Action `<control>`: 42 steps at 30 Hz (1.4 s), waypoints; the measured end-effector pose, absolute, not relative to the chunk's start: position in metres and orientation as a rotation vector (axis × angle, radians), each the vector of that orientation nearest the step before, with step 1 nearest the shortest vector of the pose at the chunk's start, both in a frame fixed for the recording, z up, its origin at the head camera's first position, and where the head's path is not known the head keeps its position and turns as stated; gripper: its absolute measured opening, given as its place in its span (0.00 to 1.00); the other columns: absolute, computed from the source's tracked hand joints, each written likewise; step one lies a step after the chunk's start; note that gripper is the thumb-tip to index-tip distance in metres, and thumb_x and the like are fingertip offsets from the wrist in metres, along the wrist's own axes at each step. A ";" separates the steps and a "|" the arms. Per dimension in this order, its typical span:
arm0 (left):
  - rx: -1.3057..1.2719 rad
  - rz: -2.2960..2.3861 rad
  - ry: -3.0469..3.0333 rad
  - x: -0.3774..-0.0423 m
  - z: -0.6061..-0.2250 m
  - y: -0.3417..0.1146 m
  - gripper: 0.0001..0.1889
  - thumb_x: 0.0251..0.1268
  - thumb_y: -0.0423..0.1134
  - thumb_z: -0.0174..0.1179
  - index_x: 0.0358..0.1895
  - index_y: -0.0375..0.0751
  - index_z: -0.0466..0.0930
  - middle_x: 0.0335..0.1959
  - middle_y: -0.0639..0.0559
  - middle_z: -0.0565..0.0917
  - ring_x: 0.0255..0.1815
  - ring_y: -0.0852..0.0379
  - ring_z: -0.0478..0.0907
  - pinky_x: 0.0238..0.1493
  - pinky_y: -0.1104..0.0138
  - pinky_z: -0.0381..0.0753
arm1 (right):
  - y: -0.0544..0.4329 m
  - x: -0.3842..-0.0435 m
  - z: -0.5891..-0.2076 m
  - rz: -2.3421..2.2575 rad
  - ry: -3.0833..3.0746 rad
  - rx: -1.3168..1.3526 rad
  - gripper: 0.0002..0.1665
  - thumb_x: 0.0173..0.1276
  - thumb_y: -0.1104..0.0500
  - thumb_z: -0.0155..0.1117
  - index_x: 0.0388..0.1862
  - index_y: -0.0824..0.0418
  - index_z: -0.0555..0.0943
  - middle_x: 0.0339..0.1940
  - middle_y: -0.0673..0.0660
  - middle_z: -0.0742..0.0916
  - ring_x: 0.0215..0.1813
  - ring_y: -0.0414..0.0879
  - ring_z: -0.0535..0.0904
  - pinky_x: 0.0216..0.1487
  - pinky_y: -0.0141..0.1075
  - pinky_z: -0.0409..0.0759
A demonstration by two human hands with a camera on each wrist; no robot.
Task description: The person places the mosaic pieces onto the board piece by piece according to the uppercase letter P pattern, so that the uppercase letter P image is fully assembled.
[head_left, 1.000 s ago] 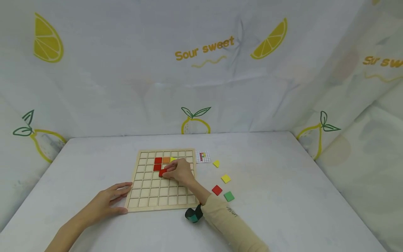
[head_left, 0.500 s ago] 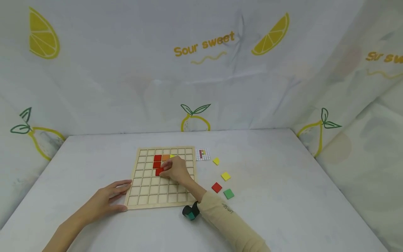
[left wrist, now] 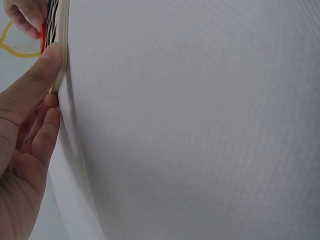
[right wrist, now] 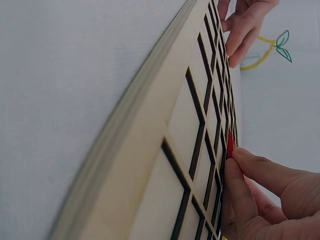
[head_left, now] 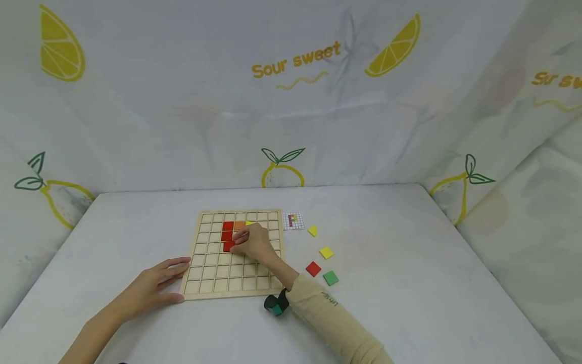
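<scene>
My right hand (head_left: 255, 243) pinches a red square tile (head_left: 228, 246) between thumb and fingertips, at the wooden grid board (head_left: 209, 286). Just above it two other red tiles (head_left: 227, 236) sit in one column. An orange tile (head_left: 239, 225) lies to the right of the upper one, then a yellow piece (head_left: 248, 223) partly hidden by the hand. In the right wrist view the pinched tile (right wrist: 230, 144) shows edge-on at the board's surface. My left hand (head_left: 147, 287) touches the board's left side near its front corner, fingers extended and thumb apart.
A small pattern card (head_left: 293, 221) lies against the board's right side. Farther right are loose pieces: a yellow one with a curved edge (head_left: 312, 231), a yellow square (head_left: 326, 253), a red square (head_left: 313, 268) and a green square (head_left: 331, 277). A black strap (head_left: 276, 304) is by the right wrist.
My right hand has moved slightly left with the red tile, which has turned from tilted to nearly in line with the red column. My left hand stays at the board's edge.
</scene>
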State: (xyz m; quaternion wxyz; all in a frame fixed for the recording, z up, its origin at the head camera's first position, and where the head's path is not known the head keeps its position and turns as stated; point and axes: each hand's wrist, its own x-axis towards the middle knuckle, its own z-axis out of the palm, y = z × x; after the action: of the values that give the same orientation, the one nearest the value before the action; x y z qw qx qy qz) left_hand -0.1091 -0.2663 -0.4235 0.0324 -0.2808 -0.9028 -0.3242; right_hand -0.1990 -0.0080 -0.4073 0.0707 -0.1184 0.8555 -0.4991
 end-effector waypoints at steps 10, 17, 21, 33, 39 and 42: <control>-0.861 -0.996 -2.772 -0.109 -0.425 -0.268 0.38 0.45 0.47 0.73 0.59 0.27 0.75 0.61 0.39 0.74 0.58 0.73 0.70 0.54 0.93 0.64 | -0.009 -0.199 -0.407 -1.502 2.568 -0.378 0.08 0.51 0.69 0.76 0.30 0.69 0.85 0.24 0.58 0.88 0.30 0.45 0.85 0.48 0.34 0.85; -0.867 -1.009 -2.759 -0.109 -0.426 -0.268 0.37 0.45 0.47 0.73 0.59 0.26 0.75 0.61 0.40 0.74 0.58 0.73 0.70 0.54 0.93 0.64 | -0.009 -0.199 -0.406 -1.505 2.548 -0.357 0.07 0.52 0.69 0.75 0.31 0.69 0.85 0.25 0.58 0.88 0.30 0.45 0.86 0.46 0.33 0.86; -0.878 -1.021 -2.758 -0.109 -0.426 -0.268 0.37 0.46 0.46 0.73 0.59 0.26 0.75 0.61 0.39 0.74 0.58 0.74 0.70 0.54 0.92 0.66 | -0.009 -0.198 -0.406 -1.507 2.543 -0.358 0.07 0.53 0.69 0.75 0.30 0.69 0.85 0.25 0.57 0.88 0.30 0.43 0.85 0.45 0.33 0.85; -0.869 -1.007 -2.771 -0.109 -0.425 -0.265 0.38 0.45 0.46 0.73 0.58 0.26 0.75 0.61 0.38 0.74 0.60 0.73 0.68 0.54 0.93 0.66 | 0.013 -0.196 -0.398 -1.717 2.265 -0.247 0.10 0.59 0.70 0.69 0.41 0.72 0.83 0.33 0.60 0.86 0.34 0.47 0.84 0.37 0.32 0.88; -0.856 -0.995 -2.796 -0.109 -0.424 -0.266 0.38 0.45 0.47 0.73 0.59 0.26 0.75 0.62 0.38 0.73 0.59 0.70 0.70 0.53 0.90 0.70 | 0.058 -0.191 -0.382 -1.766 2.152 -0.233 0.18 0.63 0.69 0.66 0.52 0.73 0.78 0.47 0.66 0.84 0.44 0.49 0.83 0.45 0.39 0.88; -0.857 -1.006 -2.798 -0.109 -0.423 -0.266 0.38 0.45 0.47 0.73 0.59 0.25 0.74 0.62 0.38 0.73 0.58 0.72 0.71 0.53 0.90 0.70 | 0.086 -0.187 -0.377 -1.762 2.161 -0.210 0.19 0.64 0.69 0.65 0.54 0.73 0.77 0.51 0.67 0.83 0.46 0.49 0.83 0.48 0.39 0.87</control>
State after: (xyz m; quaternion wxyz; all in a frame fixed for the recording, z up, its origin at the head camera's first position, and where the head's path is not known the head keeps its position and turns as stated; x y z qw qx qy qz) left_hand -0.1091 -0.2665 -0.4233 0.0235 -0.2768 -0.9039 -0.3251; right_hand -0.1873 0.0857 -0.3771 0.1718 -0.0740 0.7612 -0.6209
